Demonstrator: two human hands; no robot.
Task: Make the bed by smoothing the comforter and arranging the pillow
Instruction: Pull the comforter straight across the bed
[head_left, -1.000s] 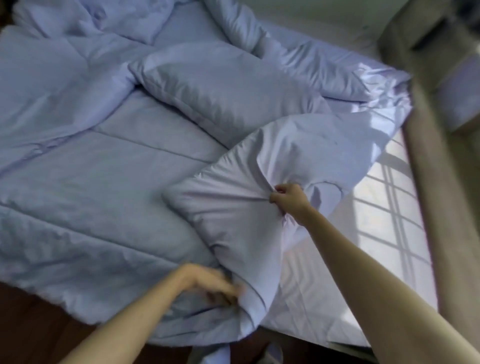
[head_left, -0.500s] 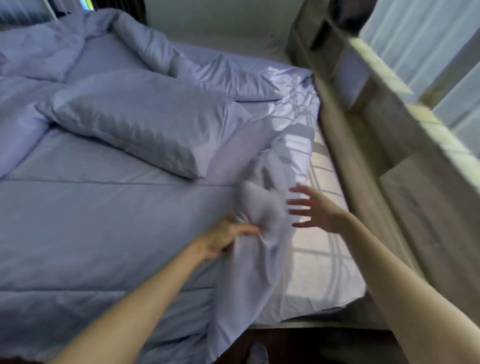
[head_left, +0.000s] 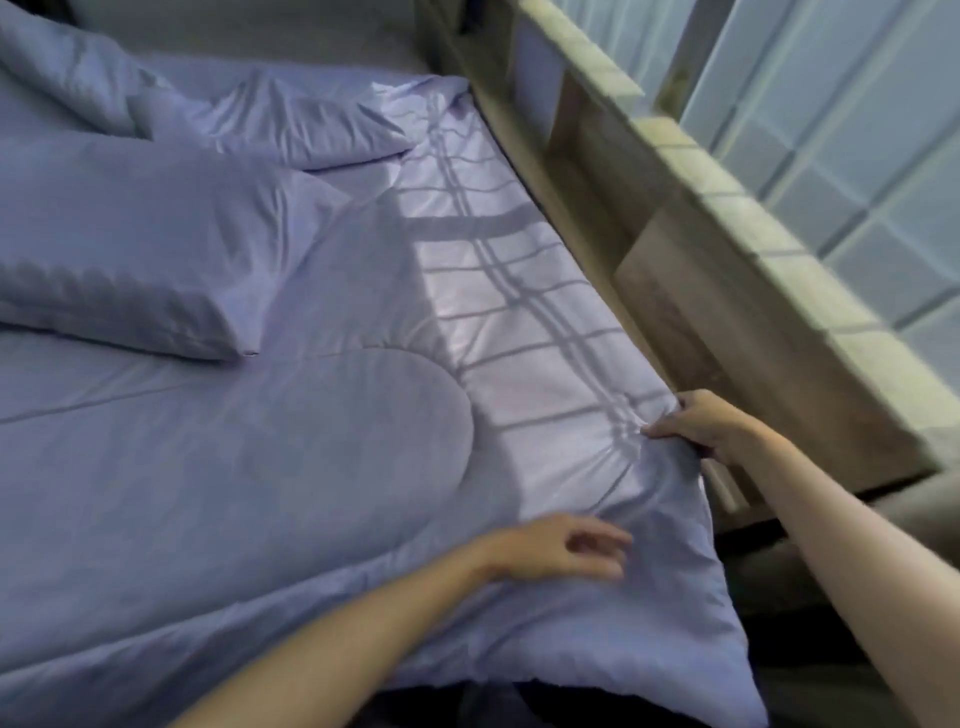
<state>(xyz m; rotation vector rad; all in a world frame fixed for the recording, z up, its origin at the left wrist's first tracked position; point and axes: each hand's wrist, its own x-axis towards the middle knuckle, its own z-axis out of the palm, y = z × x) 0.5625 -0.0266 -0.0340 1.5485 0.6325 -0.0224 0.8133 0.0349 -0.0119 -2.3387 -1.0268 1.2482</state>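
A pale lavender comforter (head_left: 234, 467) lies spread over the bed, its near right corner flat beside the bed's right edge. My right hand (head_left: 701, 426) pinches the comforter's right edge, and the fabric bunches into creases at the fingers. My left hand (head_left: 561, 551) hovers blurred just over the comforter near the front corner, fingers apart and holding nothing. A matching pillow (head_left: 130, 249) rests on top of the comforter at the left. A second pillow (head_left: 291, 124) lies behind it by the head of the bed.
A wooden headboard unit with open shelves (head_left: 701, 249) runs along the bed's right side, close to my right hand. Behind it is a window with a sheer curtain (head_left: 857, 130). Window-grid shadows fall on the comforter. Dark floor shows below the front edge.
The folded-over comforter corner has been pulled out flat toward the right edge. My left hand let go of it and opened. My right hand, open half a second ago, now grips the edge.
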